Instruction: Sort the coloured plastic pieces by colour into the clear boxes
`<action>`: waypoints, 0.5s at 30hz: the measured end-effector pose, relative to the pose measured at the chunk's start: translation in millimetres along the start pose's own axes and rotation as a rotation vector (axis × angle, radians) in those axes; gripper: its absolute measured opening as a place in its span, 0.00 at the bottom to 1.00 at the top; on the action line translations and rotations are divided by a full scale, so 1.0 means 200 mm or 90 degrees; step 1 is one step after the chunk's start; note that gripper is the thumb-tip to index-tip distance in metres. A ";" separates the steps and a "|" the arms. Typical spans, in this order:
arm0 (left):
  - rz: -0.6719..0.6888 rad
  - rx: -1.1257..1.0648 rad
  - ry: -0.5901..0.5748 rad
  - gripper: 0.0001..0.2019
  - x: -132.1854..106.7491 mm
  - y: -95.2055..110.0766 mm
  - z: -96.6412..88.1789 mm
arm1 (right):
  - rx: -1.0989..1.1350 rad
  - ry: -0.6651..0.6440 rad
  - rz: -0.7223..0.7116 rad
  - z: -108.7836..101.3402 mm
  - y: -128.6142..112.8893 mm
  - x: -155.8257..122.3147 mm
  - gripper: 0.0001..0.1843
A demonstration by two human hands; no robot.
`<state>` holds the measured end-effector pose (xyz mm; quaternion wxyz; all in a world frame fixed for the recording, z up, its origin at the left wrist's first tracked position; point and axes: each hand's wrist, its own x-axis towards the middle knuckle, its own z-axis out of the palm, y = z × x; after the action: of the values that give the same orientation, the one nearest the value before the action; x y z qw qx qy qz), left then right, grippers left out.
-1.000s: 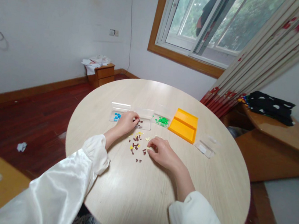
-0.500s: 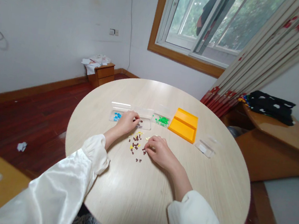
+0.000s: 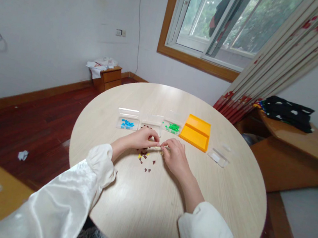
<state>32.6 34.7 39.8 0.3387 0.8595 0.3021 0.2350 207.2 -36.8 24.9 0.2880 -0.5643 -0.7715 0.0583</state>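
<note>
My left hand (image 3: 143, 138) is closed in a pinch above the loose pieces, just in front of the clear box with brown pieces (image 3: 151, 128). Beside it, my right hand (image 3: 175, 155) is pinched as well, its fingertips almost meeting the left ones. Whatever lies between the fingertips is too small to make out. Small brown pieces (image 3: 145, 157) and a few yellow pieces (image 3: 140, 156) lie scattered on the table below, partly covered by the left hand. Some pale pieces sit under the fingertips.
A clear box of blue pieces (image 3: 128, 124) stands left, and one of green pieces (image 3: 172, 127) farther right. Beyond are an open yellow case (image 3: 195, 132) and another clear box (image 3: 217, 158). All rest on the round table (image 3: 146, 211).
My left hand has come back from the brown-piece box, toward the right. My right hand has lifted from the brown pieces and moved up to meet it. Fewer brown pieces lie near its former spot.
</note>
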 end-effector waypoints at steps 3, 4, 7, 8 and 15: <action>0.002 -0.011 -0.015 0.09 0.00 -0.02 0.01 | 0.006 0.013 -0.001 0.00 0.00 0.00 0.05; 0.005 -0.013 -0.016 0.09 0.01 -0.03 0.02 | 0.007 0.015 -0.002 0.00 0.00 0.00 0.05; 0.020 -0.011 -0.019 0.09 0.01 -0.04 0.03 | 0.008 0.014 -0.003 0.00 -0.01 0.00 0.05; 0.021 -0.011 -0.020 0.09 0.01 -0.04 0.03 | 0.009 0.013 -0.002 0.01 -0.01 0.00 0.05; -0.031 -0.017 0.029 0.06 0.02 -0.02 0.01 | 0.037 0.033 0.001 0.00 0.00 0.01 0.02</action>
<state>34.6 38.6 35.6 0.3485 0.8417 0.3278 0.2503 207.7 -35.4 25.1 0.3244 -0.5578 -0.7610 0.0663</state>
